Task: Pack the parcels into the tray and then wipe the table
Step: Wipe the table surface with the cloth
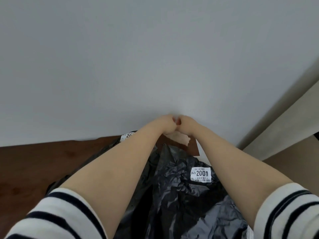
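Your left hand (165, 125) and right hand (187, 125), fingers (178, 121) curled, grip a flat brown cardboard parcel (179, 144) above crinkled black plastic parcels (181, 195)

Location type: indoor room, domestic or small-office in character; the exact kind cannot be determined.

Indicators:
- A plain, pale wall (155, 57) fills the upper two thirds of the frame.
- A dark brown wooden table (34, 161) occupies the lower left and meets that wall.
- A beige panel (284, 121) runs diagonally along the right edge.
- At lower centre lie black plastic mailer parcels (181, 195) with printed white labels (201, 174), below a brown card parcel (189, 149).
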